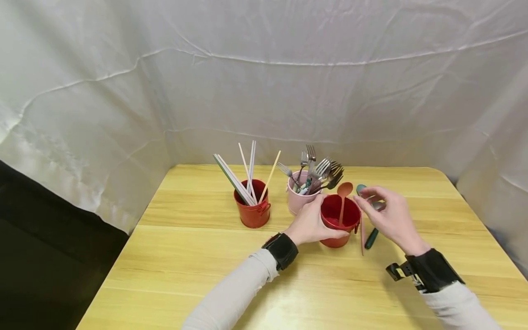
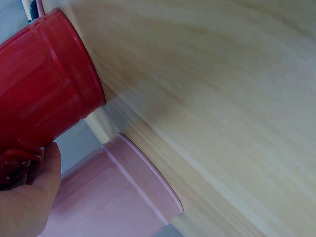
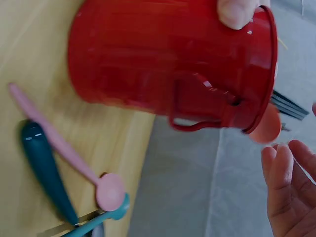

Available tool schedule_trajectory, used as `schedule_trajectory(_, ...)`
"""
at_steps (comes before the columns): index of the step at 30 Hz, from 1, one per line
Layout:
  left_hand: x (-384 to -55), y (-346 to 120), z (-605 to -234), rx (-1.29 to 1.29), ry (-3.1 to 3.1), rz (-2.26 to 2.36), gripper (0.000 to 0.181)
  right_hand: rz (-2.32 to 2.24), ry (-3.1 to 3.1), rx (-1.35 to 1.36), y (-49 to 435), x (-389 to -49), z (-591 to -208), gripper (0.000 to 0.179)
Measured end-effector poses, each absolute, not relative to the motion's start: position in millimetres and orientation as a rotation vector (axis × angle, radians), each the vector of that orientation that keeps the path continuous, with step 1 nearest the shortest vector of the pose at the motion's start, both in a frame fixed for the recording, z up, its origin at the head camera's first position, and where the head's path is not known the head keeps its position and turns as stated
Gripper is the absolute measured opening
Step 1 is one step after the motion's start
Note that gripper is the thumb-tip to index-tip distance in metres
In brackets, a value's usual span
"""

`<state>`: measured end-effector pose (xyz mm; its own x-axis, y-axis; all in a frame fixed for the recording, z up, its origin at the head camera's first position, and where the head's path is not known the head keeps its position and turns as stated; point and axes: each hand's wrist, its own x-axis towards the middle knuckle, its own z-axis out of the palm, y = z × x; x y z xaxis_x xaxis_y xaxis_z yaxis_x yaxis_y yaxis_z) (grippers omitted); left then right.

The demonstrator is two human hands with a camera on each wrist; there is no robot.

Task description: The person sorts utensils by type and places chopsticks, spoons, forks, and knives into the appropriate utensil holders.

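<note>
My left hand (image 1: 311, 222) grips a small red metal bucket (image 1: 339, 242) by its side, thumb across the front. An orange spoon (image 1: 344, 189) stands in that bucket, bowl up. My right hand (image 1: 389, 217) hovers just right of the rim, fingers loosely bent; in the right wrist view its fingertips are near the orange spoon's bowl with nothing between them. On the table beneath that hand lie a pink spoon (image 3: 110, 191), a dark green handle (image 3: 42, 163) and a teal spoon (image 3: 91, 224). Part of this group is hidden by the right hand in the head view.
Left of the held bucket stands a pink bucket (image 1: 297, 202) with several forks (image 1: 321, 167). Farther left, another red bucket (image 1: 252, 216) holds several chopsticks (image 1: 235, 181). Pale cloth (image 1: 288, 101) hangs behind the wooden table (image 1: 198, 270).
</note>
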<state>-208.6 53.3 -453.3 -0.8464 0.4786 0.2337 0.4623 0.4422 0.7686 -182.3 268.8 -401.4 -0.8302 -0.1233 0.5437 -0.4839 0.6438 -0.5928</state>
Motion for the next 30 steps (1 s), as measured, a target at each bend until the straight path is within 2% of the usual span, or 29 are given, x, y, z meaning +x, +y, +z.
schedule_trajectory(6, -207.6, 53.1, -451.1, 0.916, 2.705, 1.34, 0.084, 1.023, -2.439, 0.383, 287.7, -177.9, -416.2, 0.013)
schedule_trajectory(21, -208.5, 52.5, -450.6, 0.92, 2.714, 1.326, 0.083, 0.747, -2.849, 0.184, 357.7, -174.6, -444.8, 0.033)
schedule_trajectory(30, -209.0, 52.5, -450.4, 0.94, 2.72, 1.324, 0.083, 0.693, -3.005, 0.174, 370.1, -177.8, -455.3, 0.035)
